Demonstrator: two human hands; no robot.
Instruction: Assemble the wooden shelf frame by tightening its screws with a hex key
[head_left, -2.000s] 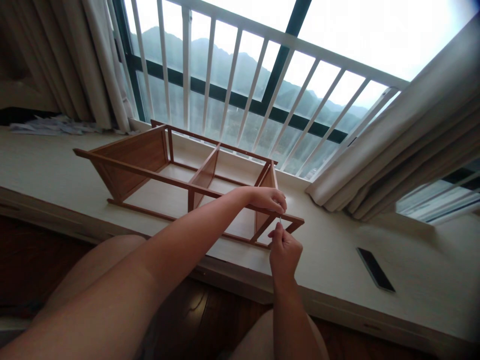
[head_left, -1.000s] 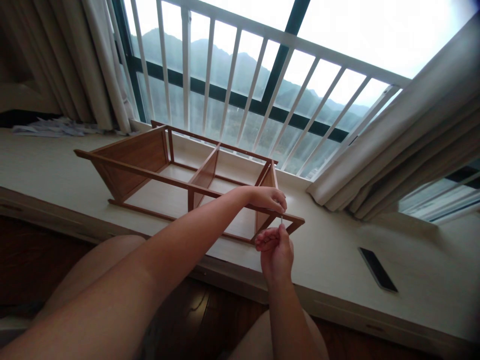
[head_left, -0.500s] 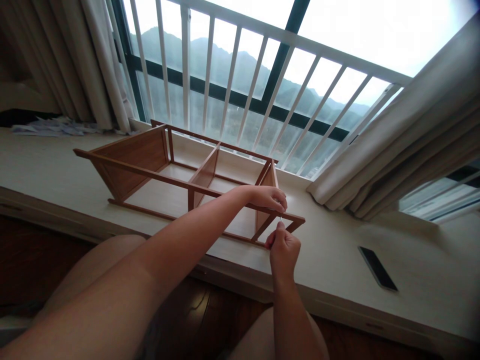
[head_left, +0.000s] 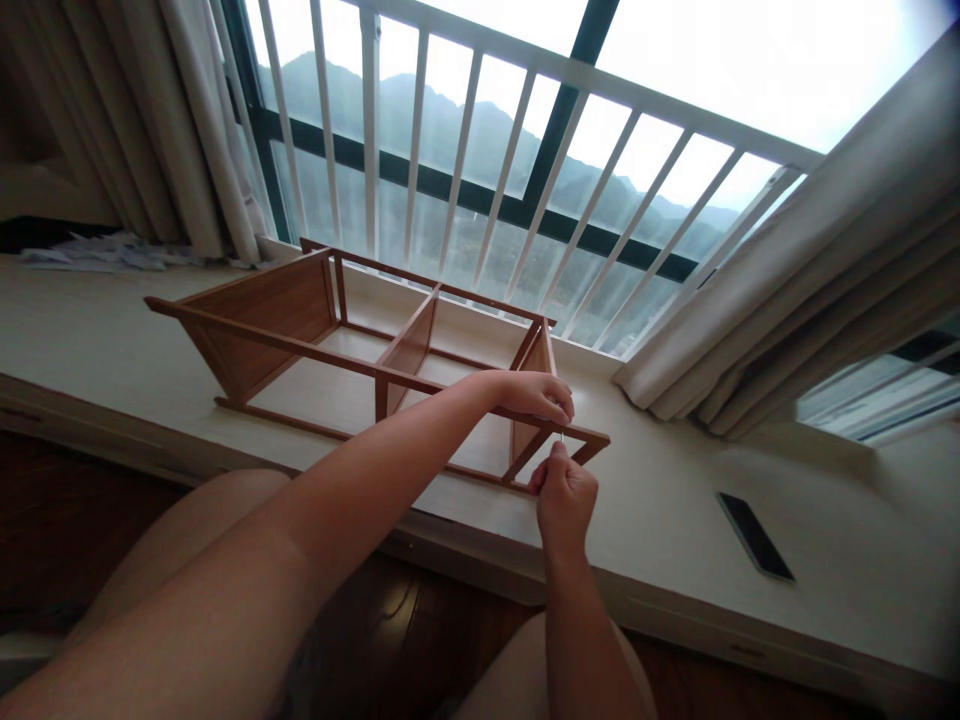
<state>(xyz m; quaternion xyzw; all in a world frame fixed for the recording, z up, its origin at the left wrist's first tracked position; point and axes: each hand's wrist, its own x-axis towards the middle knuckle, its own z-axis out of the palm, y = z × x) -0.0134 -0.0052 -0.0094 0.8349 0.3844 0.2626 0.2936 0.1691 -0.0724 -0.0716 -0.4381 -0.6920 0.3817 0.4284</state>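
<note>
A brown wooden shelf frame lies on its side along the pale window ledge, with panels across it. My left hand is at its right end, fingers curled down over the upper rail. Just below, my right hand is closed in a pinch with the thumb uppermost. From that pinch a thin metal rod points up to the underside of the rail. Most of the rod is hidden in the fingers, so its kind does not show.
A dark phone lies on the ledge to the right. Crumpled white papers sit at the far left. Behind the frame stands a white railing before the window, with beige curtains at both sides.
My right hand has shifted very slightly left, still pinching the metal rod. My left hand and the shelf frame look almost unmoved.
</note>
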